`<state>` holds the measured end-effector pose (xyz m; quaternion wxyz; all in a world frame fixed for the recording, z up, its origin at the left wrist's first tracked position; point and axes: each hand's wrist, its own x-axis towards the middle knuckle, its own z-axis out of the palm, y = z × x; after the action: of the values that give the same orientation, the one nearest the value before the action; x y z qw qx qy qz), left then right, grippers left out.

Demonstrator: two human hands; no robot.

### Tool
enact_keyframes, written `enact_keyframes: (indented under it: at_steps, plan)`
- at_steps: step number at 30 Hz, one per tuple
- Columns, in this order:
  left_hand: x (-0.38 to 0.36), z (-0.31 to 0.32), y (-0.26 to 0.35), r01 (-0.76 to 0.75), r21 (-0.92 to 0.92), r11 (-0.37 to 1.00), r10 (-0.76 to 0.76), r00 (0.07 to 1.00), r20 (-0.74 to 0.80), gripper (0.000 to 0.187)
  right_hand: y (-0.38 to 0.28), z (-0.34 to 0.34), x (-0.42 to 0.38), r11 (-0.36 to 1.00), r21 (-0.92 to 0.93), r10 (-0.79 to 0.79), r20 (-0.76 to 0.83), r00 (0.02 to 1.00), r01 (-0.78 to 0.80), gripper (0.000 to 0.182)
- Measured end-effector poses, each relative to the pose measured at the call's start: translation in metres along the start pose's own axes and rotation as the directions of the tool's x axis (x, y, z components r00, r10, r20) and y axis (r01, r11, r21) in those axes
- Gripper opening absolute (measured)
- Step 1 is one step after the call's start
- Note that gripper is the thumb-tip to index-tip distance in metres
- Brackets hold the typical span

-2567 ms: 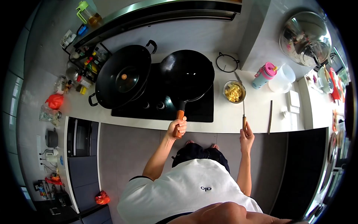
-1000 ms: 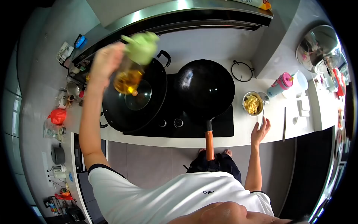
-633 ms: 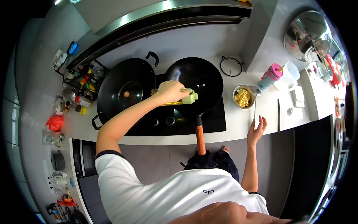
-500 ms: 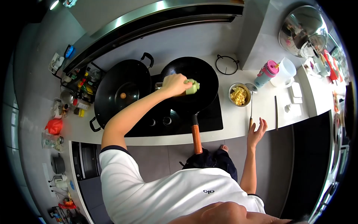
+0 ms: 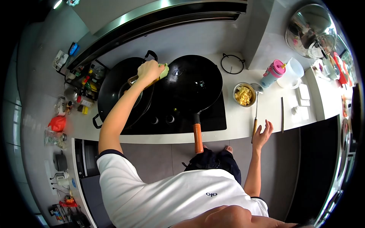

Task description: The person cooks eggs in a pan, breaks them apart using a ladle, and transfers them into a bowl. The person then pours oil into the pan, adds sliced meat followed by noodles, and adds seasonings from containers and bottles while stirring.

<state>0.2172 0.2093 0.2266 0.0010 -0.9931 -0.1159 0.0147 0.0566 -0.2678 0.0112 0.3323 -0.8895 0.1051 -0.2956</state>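
Observation:
My left hand [image 5: 150, 72] is wrapped round a bottle [image 5: 164, 71] with a pale green top and a clear body, and most of it is hidden by the fingers. Hand and bottle are above the right side of a large black two-handled wok [image 5: 114, 81]. Beside it is a black pan [image 5: 190, 91] with a wooden handle [image 5: 198, 138]; a small shiny patch shows on its bottom. My right hand [image 5: 262, 136] is held with fingers apart and nothing in it, near the wooden handle end of a metal ladle [image 5: 256, 108] on the counter.
A metal bowl [image 5: 235, 95] of yellow food stands right of the pan. Farther right are a pink-lidded cup [image 5: 270, 76], a translucent jug [image 5: 292, 78] and dark chopsticks [image 5: 282, 114]. Bottles and jars [image 5: 89, 85] crowd the left corner. A range hood [image 5: 171, 22] overhangs the stove [image 5: 178, 125].
My left hand has moved the bottle left and away from me, from above the pan to above the large wok. The shiny patch in the pan is now uncovered. My right hand stays nearly still.

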Motion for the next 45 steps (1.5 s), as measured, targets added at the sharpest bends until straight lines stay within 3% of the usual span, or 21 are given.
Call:
enact_keyframes:
  at_steps: [3, 6, 10, 13, 15, 17, 22, 27, 29, 33, 38, 45]
  plan:
    - [-0.025, -0.012, -0.007, -0.014, -0.004, 1.0, 0.015, 0.992, 0.127, 0.042, -0.006, 0.013, 0.004, 0.997, 0.079, -0.003, 0.026, 1.0, 0.001, 0.04]
    - [-0.046, -0.02, -0.007, 0.041, -0.224, 0.974, 0.021, 0.963, 0.268, 0.041, -0.013, 0.024, 0.006, 0.995, 0.094, -0.035, 0.04, 0.999, 0.031, 0.041]
    - [-0.056, -0.014, -0.008, 0.073, -0.557, 0.827, 0.084, 0.965, 0.25, 0.042, -0.024, 0.035, 0.009, 0.988, 0.153, -0.04, 0.056, 0.998, 0.031, 0.042]
    - [-0.058, -0.018, -0.004, -0.013, -0.834, 0.552, 0.145, 0.986, 0.081, 0.039, -0.024, 0.041, 0.01, 0.991, 0.097, -0.1, 0.051, 0.994, 0.095, 0.042]
    - [-0.06, -0.029, 0.0, -0.028, -0.96, 0.277, 0.136, 0.991, 0.011, 0.038, -0.027, 0.041, 0.01, 0.992, 0.101, -0.08, 0.073, 0.994, 0.072, 0.042]
    - [-0.058, -0.035, -0.006, -0.012, -0.989, 0.145, 0.084, 0.996, 0.001, 0.035, -0.026, 0.045, 0.01, 0.992, 0.097, -0.085, 0.073, 0.994, 0.077, 0.043]
    - [-0.057, -0.051, -0.028, -0.216, -0.954, -0.206, -0.099, 0.975, -0.199, 0.031, -0.028, 0.048, 0.01, 0.991, 0.118, -0.067, 0.081, 0.995, 0.057, 0.043]
    - [-0.058, -0.117, -0.07, -0.329, -0.869, -0.369, -0.271, 0.933, -0.238, 0.033, -0.023, 0.06, 0.011, 0.989, 0.077, -0.128, 0.053, 0.99, 0.124, 0.04]
    - [-0.055, -0.145, -0.097, -0.378, -0.835, -0.4, -0.298, 0.915, -0.272, 0.032, -0.032, 0.063, 0.014, 0.992, 0.065, -0.117, 0.072, 0.991, 0.112, 0.04]
    - [-0.036, -0.197, -0.151, -0.53, -0.778, -0.338, -0.43, 0.822, -0.373, 0.03, -0.049, 0.072, 0.019, 0.991, 0.09, -0.107, 0.097, 0.989, 0.099, 0.04]
    - [0.014, -0.23, -0.214, -0.694, -0.712, -0.107, -0.566, 0.631, -0.53, 0.03, -0.074, 0.083, 0.031, 0.988, 0.101, -0.127, 0.076, 0.989, 0.119, 0.04]
    - [0.11, -0.219, -0.292, -0.677, -0.73, 0.095, -0.701, 0.475, -0.532, 0.026, -0.107, 0.074, 0.044, 0.978, 0.166, -0.145, 0.087, 0.986, 0.129, 0.039]
